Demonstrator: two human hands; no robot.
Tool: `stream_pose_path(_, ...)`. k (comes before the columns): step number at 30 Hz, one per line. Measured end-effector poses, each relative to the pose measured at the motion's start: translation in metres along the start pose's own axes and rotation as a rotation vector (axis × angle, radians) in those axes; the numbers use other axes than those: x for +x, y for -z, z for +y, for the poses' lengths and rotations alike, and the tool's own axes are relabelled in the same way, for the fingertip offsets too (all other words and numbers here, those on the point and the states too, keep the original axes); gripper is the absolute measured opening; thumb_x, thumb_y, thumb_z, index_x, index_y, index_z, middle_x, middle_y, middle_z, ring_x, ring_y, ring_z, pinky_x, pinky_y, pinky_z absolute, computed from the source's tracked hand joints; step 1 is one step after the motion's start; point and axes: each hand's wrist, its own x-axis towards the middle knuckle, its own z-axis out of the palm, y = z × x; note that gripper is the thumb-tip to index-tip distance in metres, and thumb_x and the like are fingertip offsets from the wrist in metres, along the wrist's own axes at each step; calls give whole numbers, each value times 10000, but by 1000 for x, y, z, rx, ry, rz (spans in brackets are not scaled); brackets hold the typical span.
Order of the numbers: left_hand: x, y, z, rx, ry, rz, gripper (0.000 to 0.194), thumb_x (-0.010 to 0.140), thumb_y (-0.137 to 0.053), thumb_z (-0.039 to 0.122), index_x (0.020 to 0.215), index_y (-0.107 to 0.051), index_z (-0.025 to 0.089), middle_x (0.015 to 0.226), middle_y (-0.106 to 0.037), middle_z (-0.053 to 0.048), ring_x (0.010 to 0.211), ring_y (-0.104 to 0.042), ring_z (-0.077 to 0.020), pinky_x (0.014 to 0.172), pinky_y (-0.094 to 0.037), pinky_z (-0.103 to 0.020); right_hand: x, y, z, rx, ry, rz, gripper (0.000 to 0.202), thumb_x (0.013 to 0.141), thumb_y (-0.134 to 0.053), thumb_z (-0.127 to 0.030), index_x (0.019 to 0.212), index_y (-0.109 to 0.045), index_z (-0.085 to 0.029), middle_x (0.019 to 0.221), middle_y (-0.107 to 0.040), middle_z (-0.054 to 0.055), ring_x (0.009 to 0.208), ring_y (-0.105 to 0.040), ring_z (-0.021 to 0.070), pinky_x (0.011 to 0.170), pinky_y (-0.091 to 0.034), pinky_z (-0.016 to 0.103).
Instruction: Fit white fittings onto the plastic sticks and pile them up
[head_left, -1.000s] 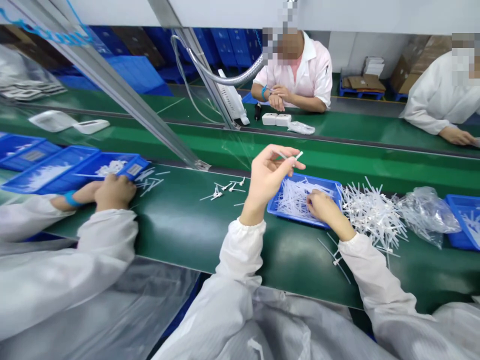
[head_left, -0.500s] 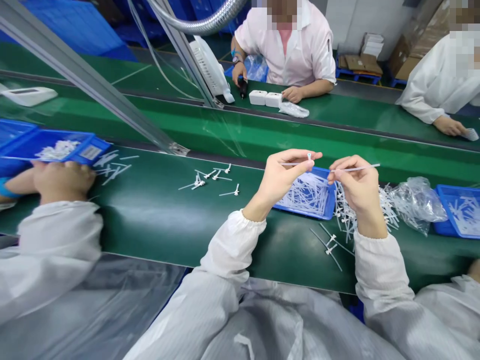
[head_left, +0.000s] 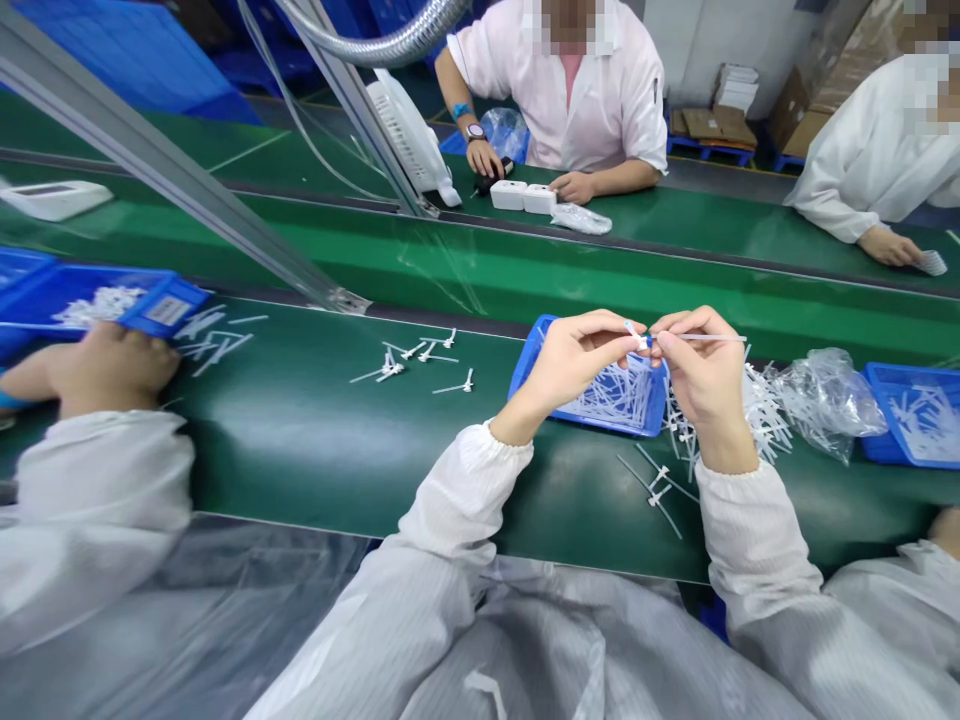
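My left hand pinches a small white plastic fitting between thumb and fingertips, a short thin piece standing up from it. Closed on a thin white tube, my right hand meets it fingertip to fingertip. The tube points out to the right; its inner end is hidden by the fingers. Both hands are over a blue tray of loose white tubes. Right of the tray, partly behind my right hand, lies a heap of tubes with white fittings. A few more such pieces lie nearer me.
Several fitted pieces lie left on the green work surface. A clear plastic bag and another blue tray stand right. A neighbour's hand is by a left tray. A slanted metal post crosses the left; people sit opposite.
My two hands have come together; the right moved left, bringing the tube up to the fitting in my left hand. The person opposite has lowered a dark tool toward the bench.
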Motion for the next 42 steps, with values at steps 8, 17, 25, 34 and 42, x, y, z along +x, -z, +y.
stream_pose_path(8, -1, -2, 1, -21, -3, 42, 267, 767, -981, 390, 825, -829, 178, 852, -817, -51, 617, -718, -126, 615, -616, -266, -1, -10, 2, 42, -29, 16, 365, 794, -931, -351, 825, -588, -232, 757, -736, -45, 558, -586, 87, 543, -491, 245)
stream_pose_path(17, -3, 1, -2, 111, -85, 80, 251, 800, -958, 418, 830, -847, 195, 813, -782, -37, 641, -705, -126, 616, -592, -263, -9, -13, 15, -90, 95, 75, 392, 868, -905, -427, 830, -565, -236, 788, -679, -39, 652, -631, 103, 632, -558, 259)
stream_pose_path(25, -1, 5, 0, 123, -103, 32, 244, 800, -961, 425, 838, -855, 208, 803, -754, -22, 628, -688, -115, 617, -593, -265, -3, -4, 15, -7, 119, -37, 258, 873, -897, -241, 867, -639, -235, 835, -731, -30, 664, -664, 105, 631, -551, 257)
stream_pose_path(34, -5, -1, -6, 64, -2, -9, 334, 789, -957, 466, 913, -845, 176, 859, -817, -65, 737, -776, -181, 719, -649, -314, -1, 5, 8, -224, 42, -31, 299, 841, -884, -375, 939, -632, -247, 808, -721, -26, 684, -691, 132, 642, -594, 269)
stream_pose_path(42, -46, 130, -15, 645, 98, 343, 367, 977, -719, 507, 1001, -827, 157, 845, -801, -68, 768, -732, -186, 763, -575, -304, 7, 107, -68, -719, 47, 21, 540, 783, -933, -393, 1282, -730, -369, 879, -669, -10, 681, -640, 166, 558, -526, 318)
